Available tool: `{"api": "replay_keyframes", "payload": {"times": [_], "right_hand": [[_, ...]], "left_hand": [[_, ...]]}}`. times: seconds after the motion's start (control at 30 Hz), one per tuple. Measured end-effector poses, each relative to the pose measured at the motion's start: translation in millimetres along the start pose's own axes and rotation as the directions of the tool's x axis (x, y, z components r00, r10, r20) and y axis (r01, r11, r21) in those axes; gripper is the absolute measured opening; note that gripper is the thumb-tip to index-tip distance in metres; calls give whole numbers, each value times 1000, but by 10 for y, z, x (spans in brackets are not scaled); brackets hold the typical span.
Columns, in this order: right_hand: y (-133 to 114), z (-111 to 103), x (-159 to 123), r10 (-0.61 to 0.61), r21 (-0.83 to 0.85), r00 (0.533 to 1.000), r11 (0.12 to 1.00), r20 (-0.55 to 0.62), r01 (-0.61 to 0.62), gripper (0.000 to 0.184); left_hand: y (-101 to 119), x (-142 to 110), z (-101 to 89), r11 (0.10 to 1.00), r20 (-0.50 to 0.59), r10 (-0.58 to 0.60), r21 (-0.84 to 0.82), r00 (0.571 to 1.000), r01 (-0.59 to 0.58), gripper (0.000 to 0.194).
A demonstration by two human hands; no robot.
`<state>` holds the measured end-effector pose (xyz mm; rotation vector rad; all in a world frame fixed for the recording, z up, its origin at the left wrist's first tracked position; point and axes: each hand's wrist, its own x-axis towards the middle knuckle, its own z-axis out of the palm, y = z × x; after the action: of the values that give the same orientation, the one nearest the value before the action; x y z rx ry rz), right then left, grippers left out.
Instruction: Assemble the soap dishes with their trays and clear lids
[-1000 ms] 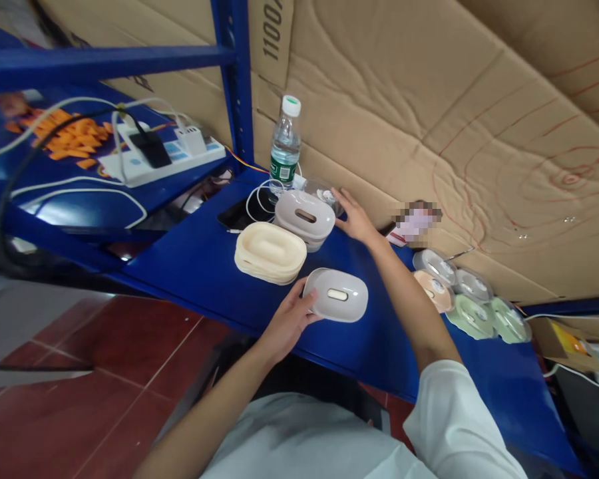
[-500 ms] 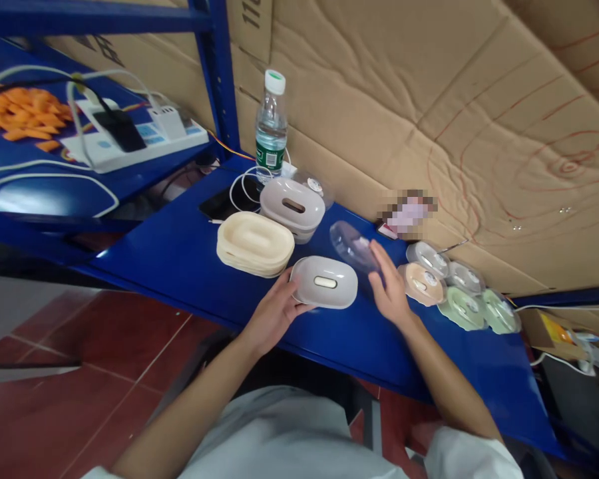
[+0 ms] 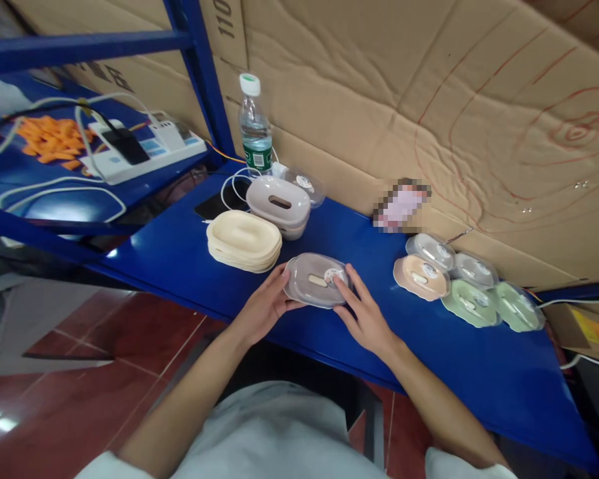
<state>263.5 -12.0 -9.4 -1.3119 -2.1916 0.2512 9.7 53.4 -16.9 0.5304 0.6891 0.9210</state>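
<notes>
A small oval grey plastic box [image 3: 307, 293] with a pale insert in its middle slot is held above the table. Over its top lies a clear plastic lid [image 3: 307, 261] bearing a round white sticker. My left hand [image 3: 262, 307] grips the box's left end, thumb along the side. On the other end, my right hand [image 3: 368, 322] has its fingers on the lid near the sticker and its thumb at the near edge. Left of the box are a stack of cream oval pieces [image 3: 243, 234] and a stack of grey oval shells [image 3: 282, 193].
Several lidded boxes in grey, peach and green [image 3: 472, 303] stand at the right. Behind the stacks are a water bottle [image 3: 256, 136], a clear lid [image 3: 315, 189] and a cable. A phone [image 3: 399, 206] leans on the cardboard wall. A power strip [image 3: 144, 156] is on the left shelf.
My right hand has brought the clear lid leftward and down onto the grey box. My left hand keeps its hold on the box. The camera view has shifted slightly.
</notes>
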Motion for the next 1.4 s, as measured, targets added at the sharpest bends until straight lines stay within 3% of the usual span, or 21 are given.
{"api": "replay_keyframes", "payload": {"times": [0.37,0.6,0.7,0.87,1.07,1.23,1.4], "right_hand": [[-18,56,-14,43,-10,999,999,-24,-43,74],[-88,68,8,14,-188,998,982,-60,-25,102],[-87,61,19,-21,-195,993,981,-113,-1,95],[-43,9,11,-92,-69,986,994,-138,83,88],[12,-63,-4,-138,-209,985,971,-103,114,76],[-105,-97,-3,-195,-415,981,893,-14,172,62],[-258,-38,36,-169,-514,982,838,80,186,75]], "left_hand": [[45,-28,-11,999,25,8,-31,1000,-7,40],[123,-11,-10,992,49,-113,-51,992,115,28],[166,1,13,977,38,-193,-88,980,196,29],[177,4,37,964,5,-251,-93,968,251,30],[96,3,18,985,10,-170,-4,985,170,27],[45,-25,47,993,-4,-56,102,998,56,56],[52,-55,84,977,26,-21,212,999,15,64]]}}
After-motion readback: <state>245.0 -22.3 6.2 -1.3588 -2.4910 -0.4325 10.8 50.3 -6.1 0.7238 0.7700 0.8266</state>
